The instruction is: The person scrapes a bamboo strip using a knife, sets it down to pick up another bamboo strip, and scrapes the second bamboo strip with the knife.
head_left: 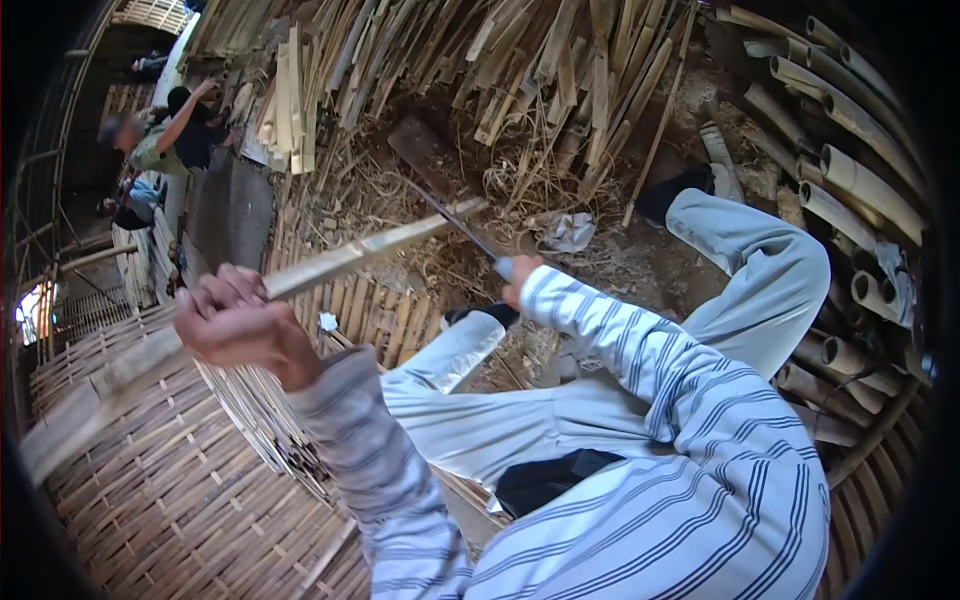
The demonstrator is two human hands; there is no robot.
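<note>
My left hand [243, 322] is closed around a long split bamboo strip [365, 250]. The strip runs from the lower left, through my fist, to a far end near the middle of the view. In my right hand [519, 282] is a knife [462, 226] with a grey-blue handle, partly hidden by my fingers. Its narrow blade points up and to the left and crosses the strip near the far end; whether it touches is hard to tell. Curled bamboo shavings [470, 270] lie on the ground below, beside a dark flat block [424, 145].
Split bamboo strips [560, 60] are piled at the top. Cut bamboo poles [860, 180] are stacked on the right. Woven bamboo matting [160, 480] fills the lower left. Another person [165, 150] is at the upper left. A crumpled plastic piece [570, 232] lies among the shavings.
</note>
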